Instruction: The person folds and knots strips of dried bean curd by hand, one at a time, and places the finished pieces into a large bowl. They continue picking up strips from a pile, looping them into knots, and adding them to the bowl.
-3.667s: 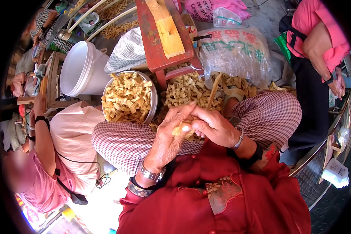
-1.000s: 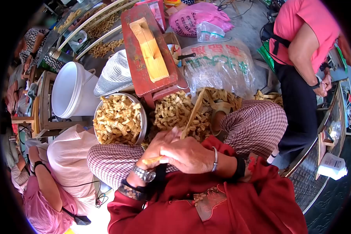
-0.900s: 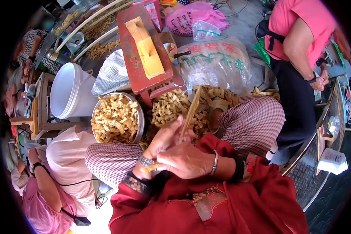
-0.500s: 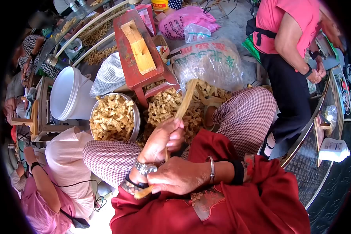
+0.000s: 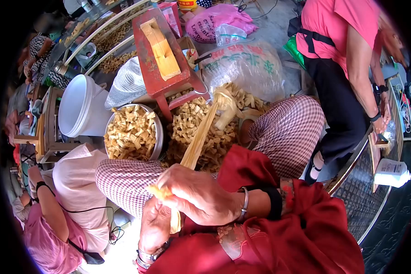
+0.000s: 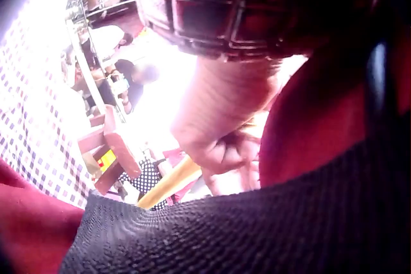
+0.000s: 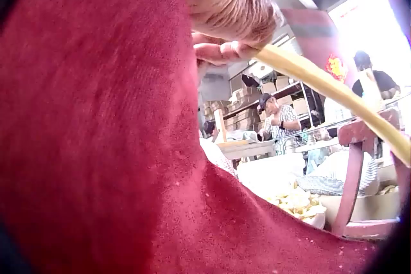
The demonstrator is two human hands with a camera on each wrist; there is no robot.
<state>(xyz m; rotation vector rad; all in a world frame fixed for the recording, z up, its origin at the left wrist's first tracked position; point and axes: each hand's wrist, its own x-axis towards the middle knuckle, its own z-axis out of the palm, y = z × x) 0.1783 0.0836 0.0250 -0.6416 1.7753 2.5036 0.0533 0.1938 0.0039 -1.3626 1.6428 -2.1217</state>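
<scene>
A long, flat pale-yellow strip (image 5: 198, 139) runs from the heap in front up to both hands in the head view. My right hand (image 5: 201, 194), with a silver bangle at the wrist, curls over the strip and pinches it close to its folded end. Just below is my left hand (image 5: 153, 223), its thumb and fingers gripping the same strip, partly covered by the right hand. A short flap of strip hangs under the right fingers. In the right wrist view the strip (image 7: 321, 81) stretches away from the right hand (image 7: 234, 10). The left wrist view shows the left hand (image 6: 225, 107) beside it.
A metal basin (image 5: 159, 137) of folded yellow pieces stands left of a loose heap (image 5: 180, 128). A red bench (image 5: 146, 55) bears a notched wooden block (image 5: 162, 55). Around are a white bucket (image 5: 73, 107), a clear plastic sack (image 5: 246, 68) and seated people.
My hands have moved apart and come together again nearer the body. The left hand has drawn back under the right, and the strip now stretches longer from the heap.
</scene>
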